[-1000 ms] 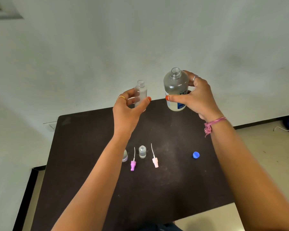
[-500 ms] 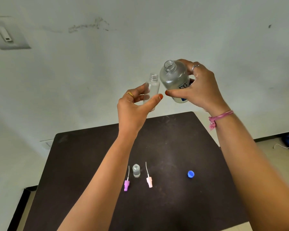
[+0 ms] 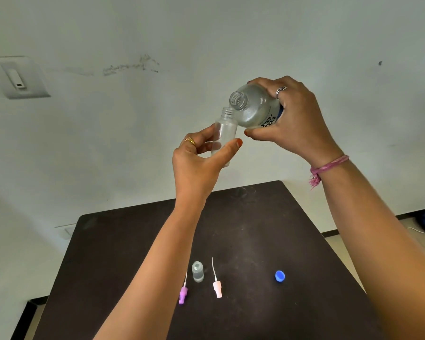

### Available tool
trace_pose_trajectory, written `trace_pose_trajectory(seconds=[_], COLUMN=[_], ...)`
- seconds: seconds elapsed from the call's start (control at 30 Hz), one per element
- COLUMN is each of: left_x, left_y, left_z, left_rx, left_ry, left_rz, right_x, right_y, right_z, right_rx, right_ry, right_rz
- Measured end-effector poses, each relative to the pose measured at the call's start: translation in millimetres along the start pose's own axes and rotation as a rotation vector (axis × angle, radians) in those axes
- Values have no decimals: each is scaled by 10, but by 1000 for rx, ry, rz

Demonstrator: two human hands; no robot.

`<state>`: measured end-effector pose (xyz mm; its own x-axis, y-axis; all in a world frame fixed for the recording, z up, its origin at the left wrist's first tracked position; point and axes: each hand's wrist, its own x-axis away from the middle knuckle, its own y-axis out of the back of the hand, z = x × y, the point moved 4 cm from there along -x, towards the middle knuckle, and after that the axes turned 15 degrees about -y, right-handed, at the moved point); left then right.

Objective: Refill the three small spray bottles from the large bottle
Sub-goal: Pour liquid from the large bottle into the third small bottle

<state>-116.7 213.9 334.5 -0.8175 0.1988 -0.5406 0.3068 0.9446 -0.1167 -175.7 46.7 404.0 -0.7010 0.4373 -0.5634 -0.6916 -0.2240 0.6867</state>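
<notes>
Left grip [image 3: 196,165] pinching small spray bottle [image 3: 225,133] upright above counter [image 3: 133,241]; right grip [image 3: 292,119] wrapped round large bottle [image 3: 255,109], tilted, mouth just over small neck.

Dark brown table [image 3: 255,217], bright blue cap [image 3: 280,276] at right, purple sprayer [image 3: 182,294] and pale pink sprayer [image 3: 217,288] nearby, clear bottles, pink wristband [image 3: 326,166].
</notes>
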Motion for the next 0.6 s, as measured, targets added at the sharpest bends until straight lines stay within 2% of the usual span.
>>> trace_pose_trajectory(seconds=[0.6], left_x=[-53], left_y=[-37], left_z=[-37], left_rx=[-1], left_ry=[-31], left_rz=[-30], right_x=[-114], right_y=[142], right_z=[74], right_rx=[116], right_ry=[64], right_rz=[-103])
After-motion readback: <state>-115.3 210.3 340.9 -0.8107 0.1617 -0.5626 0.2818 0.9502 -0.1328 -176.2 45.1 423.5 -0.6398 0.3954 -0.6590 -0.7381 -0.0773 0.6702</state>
